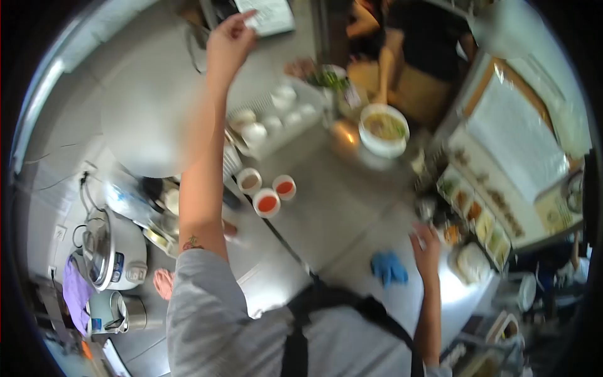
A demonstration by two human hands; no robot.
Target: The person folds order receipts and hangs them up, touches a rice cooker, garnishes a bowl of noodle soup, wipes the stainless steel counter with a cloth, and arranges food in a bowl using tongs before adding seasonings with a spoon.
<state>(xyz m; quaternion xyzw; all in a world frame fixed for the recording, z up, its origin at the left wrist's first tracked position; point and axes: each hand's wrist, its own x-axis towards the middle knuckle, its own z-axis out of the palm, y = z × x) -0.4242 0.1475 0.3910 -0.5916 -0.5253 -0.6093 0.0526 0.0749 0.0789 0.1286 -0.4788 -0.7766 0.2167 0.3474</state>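
Note:
My left hand (pixel 232 43) reaches far up at the top, beside a white paper pad (pixel 274 16). Its index finger is stretched out and the other fingers are partly curled, with nothing visible in them. Slightly blurred, my right hand (pixel 426 244) is over the counter at the right, fingers apart and holding nothing. A crumpled blue cloth or glove (pixel 389 268) lies to its left. Between my arms stand two cups of red sauce (pixel 267 203) (pixel 284 187) and a cup of brown powder or sauce (pixel 249 181).
A white bowl of soup (pixel 384 131) stands at the counter's far side, before people in dark clothes. White bowls sit on a ribbed rack (pixel 270 129). Food trays (pixel 472 210) line the right. A rice cooker (pixel 129 251) and steel pot (pixel 133 312) are at left.

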